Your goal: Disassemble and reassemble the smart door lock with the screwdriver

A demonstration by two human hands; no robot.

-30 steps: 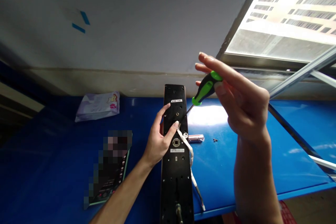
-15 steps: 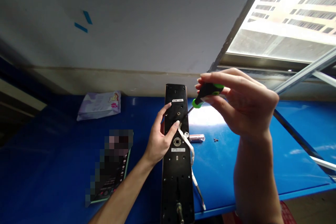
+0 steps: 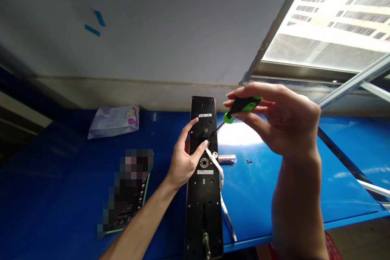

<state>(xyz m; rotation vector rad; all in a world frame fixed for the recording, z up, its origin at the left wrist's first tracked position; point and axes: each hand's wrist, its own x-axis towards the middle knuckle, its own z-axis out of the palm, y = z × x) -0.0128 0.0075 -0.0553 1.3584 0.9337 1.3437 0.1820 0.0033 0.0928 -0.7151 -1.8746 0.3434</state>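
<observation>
A long black door-lock panel [image 3: 204, 195] lies lengthwise on the blue table [image 3: 61, 178], its back side up. My left hand [image 3: 184, 158] rests on the panel's left edge, thumb and forefinger pinching something small at the top of a white cable [image 3: 219, 178] that trails off the panel's right side. My right hand [image 3: 274, 120] is closed round the green-and-black handle of a screwdriver [image 3: 240, 107], held above the panel. The thin shaft slants down-left, with the tip at the panel near my left fingertips.
A small pinkish cylinder [image 3: 228, 159] and tiny dark screws [image 3: 249, 161] lie right of the panel. A pale plastic packet [image 3: 113, 122] sits at the back left. A blurred-out flat object [image 3: 128, 189] lies at the left. Wall and window frame [image 3: 304, 71] stand behind.
My right hand's fingers, stretched out a second ago, have closed round the screwdriver handle and dropped lower. The left hand has stayed on the panel.
</observation>
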